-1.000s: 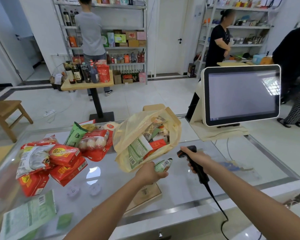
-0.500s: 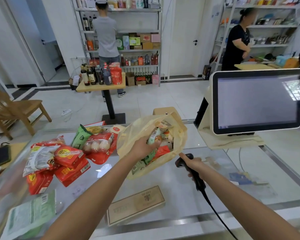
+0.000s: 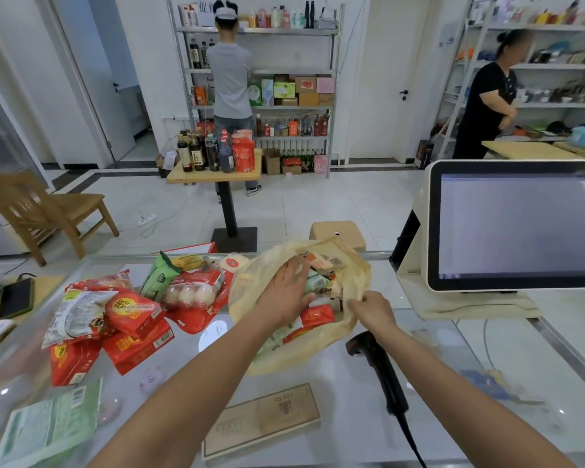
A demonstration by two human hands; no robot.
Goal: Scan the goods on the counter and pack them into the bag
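Bag (image 3: 304,358) slumps near the worktop's (image 3: 352,396) far edge, thin, limp, probably slippery, so take it by the rim, where your right hand (image 3: 372,310) pinches the mouth while your left hand (image 3: 284,292), fingers straight, presses soft packets (image 3: 318,315) inside.

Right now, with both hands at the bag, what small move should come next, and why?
Probably draw the left hand out of the bag and reach for the egg pack beside it. That hand looks flat and empty, the right hand pinches the bag's rim, the scanner lies on the counter, and red packets wait unpacked.
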